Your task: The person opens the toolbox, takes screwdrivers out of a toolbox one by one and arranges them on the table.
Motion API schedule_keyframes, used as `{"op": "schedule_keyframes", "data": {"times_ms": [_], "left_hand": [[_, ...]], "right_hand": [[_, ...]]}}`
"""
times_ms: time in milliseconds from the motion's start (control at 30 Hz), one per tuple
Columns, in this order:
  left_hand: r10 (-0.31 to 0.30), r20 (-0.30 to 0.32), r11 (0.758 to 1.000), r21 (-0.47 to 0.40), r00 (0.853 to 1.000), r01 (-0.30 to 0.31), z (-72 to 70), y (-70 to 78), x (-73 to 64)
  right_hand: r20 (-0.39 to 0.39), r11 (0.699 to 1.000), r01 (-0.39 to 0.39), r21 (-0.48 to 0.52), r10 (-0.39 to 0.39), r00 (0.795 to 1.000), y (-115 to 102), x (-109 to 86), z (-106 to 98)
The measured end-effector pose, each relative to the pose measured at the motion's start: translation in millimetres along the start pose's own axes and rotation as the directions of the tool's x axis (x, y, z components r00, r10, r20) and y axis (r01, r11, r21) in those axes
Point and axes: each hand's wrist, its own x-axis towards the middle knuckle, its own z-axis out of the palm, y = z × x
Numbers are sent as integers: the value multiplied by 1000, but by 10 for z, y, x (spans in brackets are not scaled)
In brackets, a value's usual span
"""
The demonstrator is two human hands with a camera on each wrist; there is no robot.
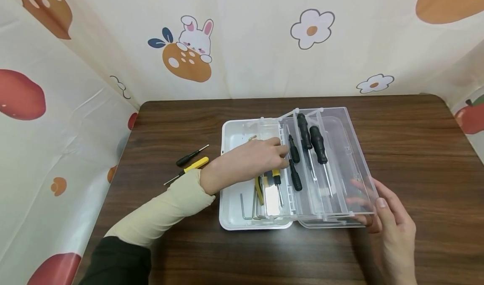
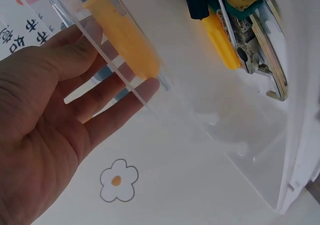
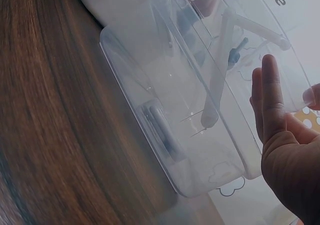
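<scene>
A toolbox with a white base (image 1: 232,209) stands on the table, opened out to the right. Its clear tray (image 1: 342,150) holds black-handled screwdrivers (image 1: 319,144). My left hand (image 1: 262,157) reaches over the box and grips the tray's left side wall. Near those fingers, in the left wrist view, lies a yellow screwdriver handle (image 2: 125,40). At the tray's right end, my right hand (image 1: 393,224) holds the edge, thumb above and fingers beneath, seen through the plastic. Hex keys (image 1: 245,211) and yellow-handled pliers (image 1: 259,190) lie in the base.
To the left of the box, a small black screwdriver (image 1: 188,157) and a yellow-and-black screwdriver (image 1: 194,165) lie on the brown wooden table (image 1: 181,121). A patterned curtain (image 1: 249,45) hangs behind the table and along its left side. Below the tray sits the clear lid (image 3: 145,120).
</scene>
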Motion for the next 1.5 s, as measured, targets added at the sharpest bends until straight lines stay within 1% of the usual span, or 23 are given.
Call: {"op": "schedule_keyframes", "data": {"times_ms": [133,300,400,533,667,833,1033,1200,1333,1500], "left_hand": [[-11,3,999,-44,1000,11,14,-1,-30],[-24,19,992,-124,1000,26,-1,-6,-45],[-20,20,990,-140,1000,23,-10,-3,-39],[1,5,995,-104,1000,0,-9,8,-20],[14,-17,999,-45,1000,-14,12,14,-17],[27,-79,999,45,996,-23,34,13,-61],[27,-142,996,93,989,-14,-29,9,-144],[6,-197,988,154,980,25,-66,4,-283],[-26,-241,983,172,970,69,-91,0,-435],[-79,-290,977,168,954,132,-110,-15,-618]], "right_hand": [[-15,1000,-6,-15,6,1000,-2,-3,7],[-11,1000,-8,-9,8,1000,-9,-10,4],[-13,1000,-7,-14,7,1000,-12,-13,1],[-1,1000,1,7,-1,1000,-3,-14,-1],[19,999,7,35,-8,1000,9,-15,-3],[24,999,13,35,-14,1000,12,-15,-8],[23,999,18,48,-19,1000,13,-14,-20],[19,999,16,50,-17,1000,15,-10,-20],[8,999,10,33,-10,1000,13,-3,-15],[-3,1000,3,20,-3,1000,12,1,-15]]}}
